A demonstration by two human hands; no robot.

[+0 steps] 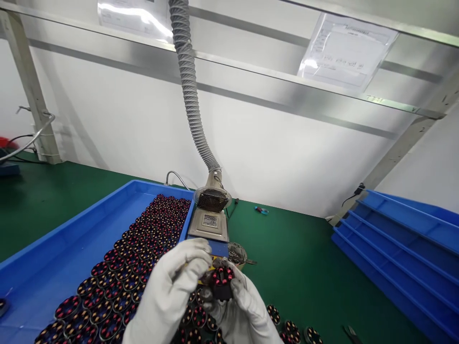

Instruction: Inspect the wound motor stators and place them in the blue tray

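Note:
My right hand, in a white glove with darkly stained fingertips, grips a small round black part with red tips upright between thumb and fingers. Close on its left is my left hand, also gloved in white. Its thumb and fingers are curled together beside the part, and what they pinch, if anything, is hidden. Many similar round parts with red or yellow tips stand in rows inside a large blue tray on the left. More of these parts lie below and between my hands.
Beyond my hands stands a metal heating unit with a square bath, under a grey hose with a fan hood. A round tin sits beside it. Blue trays are stacked right. Loose parts and pliers lie on the green table.

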